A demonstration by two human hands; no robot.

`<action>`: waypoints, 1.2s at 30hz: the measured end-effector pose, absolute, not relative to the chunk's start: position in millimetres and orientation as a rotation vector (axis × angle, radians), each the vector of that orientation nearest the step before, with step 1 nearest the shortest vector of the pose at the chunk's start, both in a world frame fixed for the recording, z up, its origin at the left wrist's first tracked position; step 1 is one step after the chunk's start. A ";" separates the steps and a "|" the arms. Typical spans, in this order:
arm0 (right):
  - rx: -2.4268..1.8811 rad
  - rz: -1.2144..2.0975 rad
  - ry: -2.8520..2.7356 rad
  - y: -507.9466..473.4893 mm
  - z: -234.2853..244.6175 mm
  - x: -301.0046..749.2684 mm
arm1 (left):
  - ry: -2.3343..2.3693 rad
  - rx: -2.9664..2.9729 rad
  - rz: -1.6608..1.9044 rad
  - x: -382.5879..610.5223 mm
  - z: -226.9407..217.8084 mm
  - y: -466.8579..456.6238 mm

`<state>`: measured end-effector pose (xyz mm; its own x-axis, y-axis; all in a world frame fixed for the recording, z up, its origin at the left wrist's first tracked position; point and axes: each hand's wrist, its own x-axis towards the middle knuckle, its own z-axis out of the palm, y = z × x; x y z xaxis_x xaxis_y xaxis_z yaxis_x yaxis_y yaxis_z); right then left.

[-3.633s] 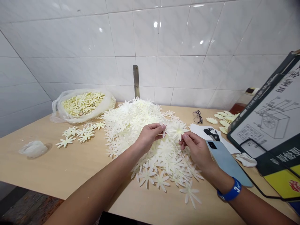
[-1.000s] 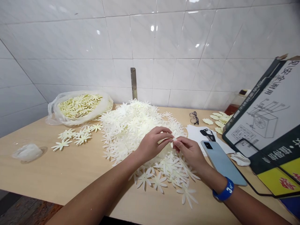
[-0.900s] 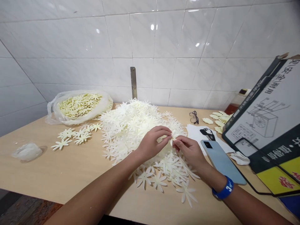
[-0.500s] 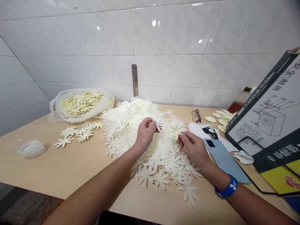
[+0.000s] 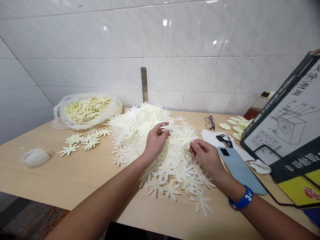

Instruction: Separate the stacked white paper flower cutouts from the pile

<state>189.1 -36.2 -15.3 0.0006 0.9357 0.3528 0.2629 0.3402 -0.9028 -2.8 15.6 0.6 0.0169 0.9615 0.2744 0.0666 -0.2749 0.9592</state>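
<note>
So, beyond my left hand (image 5: 156, 140), curled half-open with its hold unclear, white marbled tiles (image 5: 92, 36) back a pale wooden tabletop (image 5: 82, 180). Over a heap of white flower-shaped cutouts (image 5: 170, 163), my right hand (image 5: 204, 154) pinches a single cutout (image 5: 186, 138). A light-blue phone (image 5: 242, 171) lies beside that wrist.

The left hand (image 5: 158, 140) curls above a heap of white flower shapes (image 5: 142, 123); the right hand (image 5: 204, 156) pinches a single flower (image 5: 186, 137) (blue wristband (image 5: 241, 200) on that arm). Over by the table's (image 5: 75, 176) back left corner sits a plastic bag (image 5: 115, 107) of yellower flowers (image 5: 87, 108).
</note>
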 end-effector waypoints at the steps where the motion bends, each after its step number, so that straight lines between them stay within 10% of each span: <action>1: -1.140 0.773 -1.504 -36.4 -15.1 189.1 | 1.154 1.566 1.405 -3.4 0.3 14.4; 13: -1.089 0.784 -1.608 -35.5 -20.3 189.0 | 0.775 2.489 1.373 7.6 1.6 -2.2; 26: -1.112 0.767 -1.551 -33.3 -19.0 190.8 | 0.934 1.166 1.319 2.7 13.9 9.5; 36: -1.118 0.806 -1.508 -33.1 -18.2 190.4 | 1.052 1.212 1.328 -4.6 5.2 19.9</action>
<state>190.4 -33.1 -18.2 -0.0192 0.9391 0.3430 0.2363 0.3376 -0.9111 -4.6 19.9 5.2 0.0141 0.9935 0.1127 -0.1178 -0.1102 0.9869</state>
